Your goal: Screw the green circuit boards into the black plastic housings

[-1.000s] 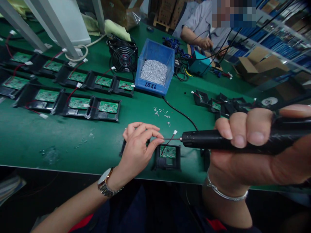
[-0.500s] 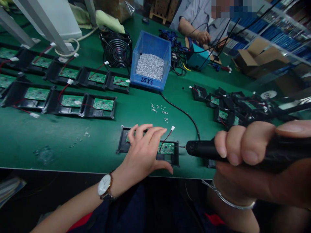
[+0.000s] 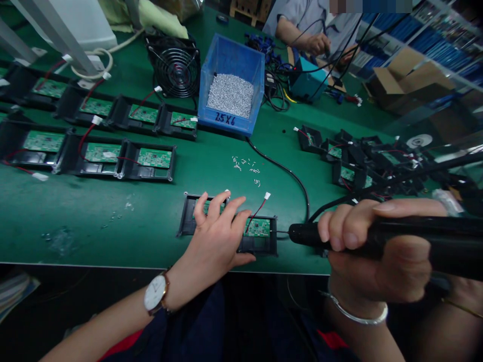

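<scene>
My left hand [image 3: 217, 236] lies flat with fingers spread on a black plastic housing [image 3: 188, 221] near the table's front edge. It presses between that housing and a second one [image 3: 260, 236] holding a green circuit board [image 3: 258, 227]. A red wire with a white connector [image 3: 267, 195] rises from that board. My right hand [image 3: 370, 251] is wrapped round a black electric screwdriver [image 3: 309, 235], held level, its tip at the right edge of the second housing. A watch sits on my left wrist, a silver bracelet on my right.
A blue bin [image 3: 232, 85] of small screws stands behind, with loose screws [image 3: 245, 166] on the green mat. Rows of housings with boards [image 3: 98, 151] lie to the left; a pile of them [image 3: 362, 161] is at right. A fan [image 3: 175, 65] and another person's hands [image 3: 317, 45] are at the back.
My left hand went from pinching near the screwdriver tip to lying flat on the housings. The screwdriver dropped lower, its tip now at the housing's right edge.
</scene>
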`<state>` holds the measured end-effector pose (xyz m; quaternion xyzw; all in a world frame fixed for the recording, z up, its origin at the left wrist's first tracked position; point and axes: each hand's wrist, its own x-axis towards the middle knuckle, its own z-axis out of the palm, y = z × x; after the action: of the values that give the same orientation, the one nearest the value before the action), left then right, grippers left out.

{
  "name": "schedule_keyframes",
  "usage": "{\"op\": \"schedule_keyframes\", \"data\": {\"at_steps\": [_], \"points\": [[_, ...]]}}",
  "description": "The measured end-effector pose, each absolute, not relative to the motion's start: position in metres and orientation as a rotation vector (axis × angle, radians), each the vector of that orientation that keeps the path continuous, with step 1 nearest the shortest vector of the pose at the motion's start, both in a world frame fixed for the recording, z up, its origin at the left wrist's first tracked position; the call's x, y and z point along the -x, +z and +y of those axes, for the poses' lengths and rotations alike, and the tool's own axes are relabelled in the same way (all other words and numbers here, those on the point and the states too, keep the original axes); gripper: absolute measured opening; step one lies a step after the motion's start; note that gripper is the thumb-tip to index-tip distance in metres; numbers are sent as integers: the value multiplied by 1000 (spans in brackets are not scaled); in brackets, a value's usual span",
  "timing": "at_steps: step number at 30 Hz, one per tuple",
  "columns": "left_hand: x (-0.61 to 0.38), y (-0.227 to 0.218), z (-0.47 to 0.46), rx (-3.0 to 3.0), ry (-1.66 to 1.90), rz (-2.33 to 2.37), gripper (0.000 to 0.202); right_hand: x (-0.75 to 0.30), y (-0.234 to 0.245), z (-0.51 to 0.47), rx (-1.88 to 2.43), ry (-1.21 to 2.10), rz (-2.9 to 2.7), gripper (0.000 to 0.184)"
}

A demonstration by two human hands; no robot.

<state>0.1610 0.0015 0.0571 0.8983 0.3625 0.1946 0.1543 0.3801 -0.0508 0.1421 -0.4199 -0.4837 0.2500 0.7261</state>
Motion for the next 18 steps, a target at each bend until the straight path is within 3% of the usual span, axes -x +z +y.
{"op": "schedule_keyframes", "data": {"at_steps": [18], "points": [[-162,57,1,-2534,565,1057,84,-363,129,-61,943,637,-1199,21]]}}
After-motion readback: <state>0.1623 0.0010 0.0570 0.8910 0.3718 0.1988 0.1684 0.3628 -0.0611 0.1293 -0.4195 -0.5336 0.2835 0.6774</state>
